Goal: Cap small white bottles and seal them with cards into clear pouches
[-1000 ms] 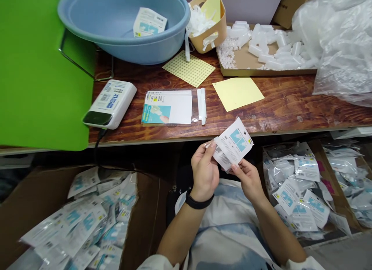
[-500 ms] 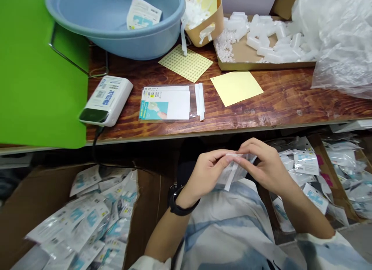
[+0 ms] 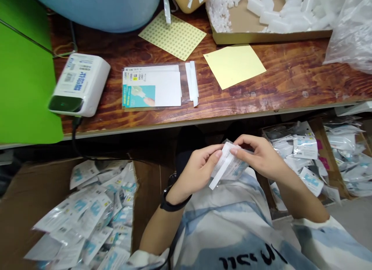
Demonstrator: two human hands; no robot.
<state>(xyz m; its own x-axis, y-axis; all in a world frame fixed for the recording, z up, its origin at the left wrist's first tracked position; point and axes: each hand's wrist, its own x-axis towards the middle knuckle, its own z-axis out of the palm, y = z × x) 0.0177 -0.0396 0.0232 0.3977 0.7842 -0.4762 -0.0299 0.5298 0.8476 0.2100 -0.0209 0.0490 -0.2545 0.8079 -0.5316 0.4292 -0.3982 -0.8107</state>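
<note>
A clear plastic packet (image 3: 229,165) with a printed card inside and a white strip along its near edge is held above my lap. My left hand (image 3: 202,165) pinches its left side between thumb and fingers. On the opposite side, my right hand (image 3: 257,155) grips the packet, thumb on top near the strip. The packet's far part is partly covered by my right fingers. On the table beyond lie flat printed cards in clear sleeves (image 3: 168,91), with white strips at their right end.
Around the table stand a white device with a cable (image 3: 84,83), a blue basin (image 3: 116,10), a yellow sticker sheet (image 3: 174,35), a plain yellow sheet (image 3: 235,66) and a cardboard tray (image 3: 247,37) of white plastic bottles. Boxes of filled packets flank my lap, including the left box (image 3: 14,208).
The packet has turned so its printed face and white strip show more, and my hands have moved slightly apart. The camera view has shifted closer and lower over the table.
</note>
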